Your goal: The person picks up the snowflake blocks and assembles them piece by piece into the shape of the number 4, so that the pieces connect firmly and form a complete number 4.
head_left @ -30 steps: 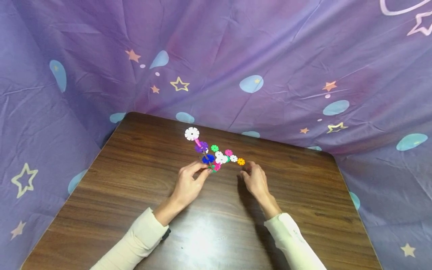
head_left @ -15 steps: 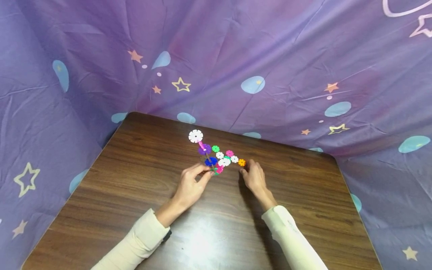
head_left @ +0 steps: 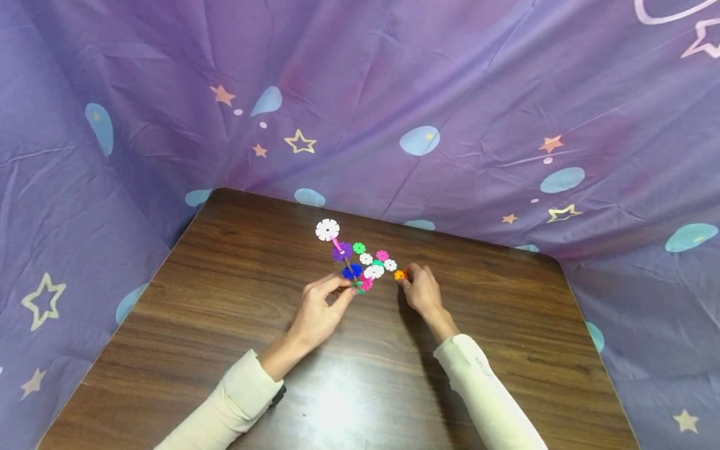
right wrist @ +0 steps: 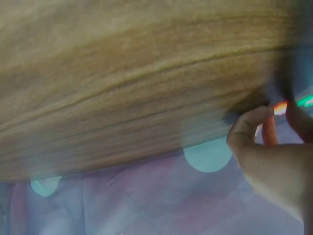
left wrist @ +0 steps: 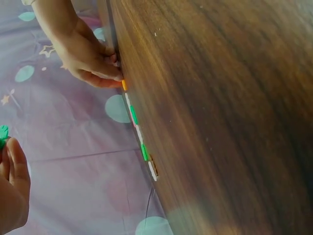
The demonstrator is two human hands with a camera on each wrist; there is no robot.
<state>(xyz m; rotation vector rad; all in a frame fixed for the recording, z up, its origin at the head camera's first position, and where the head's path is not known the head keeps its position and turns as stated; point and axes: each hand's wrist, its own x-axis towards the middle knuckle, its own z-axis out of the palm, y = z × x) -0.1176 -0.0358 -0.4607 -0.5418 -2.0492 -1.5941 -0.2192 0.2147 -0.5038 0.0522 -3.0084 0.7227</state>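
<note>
My left hand (head_left: 317,309) pinches a stem of joined plastic snowflake discs near its base, above the table. A white disc (head_left: 327,229) tops this stem; below it come a pink piece, a purple disc (head_left: 342,252) and a blue disc (head_left: 352,270). Pink and green discs sit by the fingertips, with another white disc (head_left: 374,272) beside them. My right hand (head_left: 423,290) pinches an orange snowflake disc (head_left: 399,275) at the table surface. In the left wrist view only a green disc (left wrist: 4,133) of the stem shows above the left hand.
Several loose discs lie behind the stem on the brown wooden table (head_left: 236,250), among them a green disc (head_left: 359,248), a pink disc (head_left: 382,255) and a white disc (head_left: 390,265). A purple curtain (head_left: 360,94) hangs beyond the table's back edge.
My right hand has moved left to the orange disc, now pinches it, and has shifted and tilted it slightly. The left hand's stem has moved slightly right and down.
</note>
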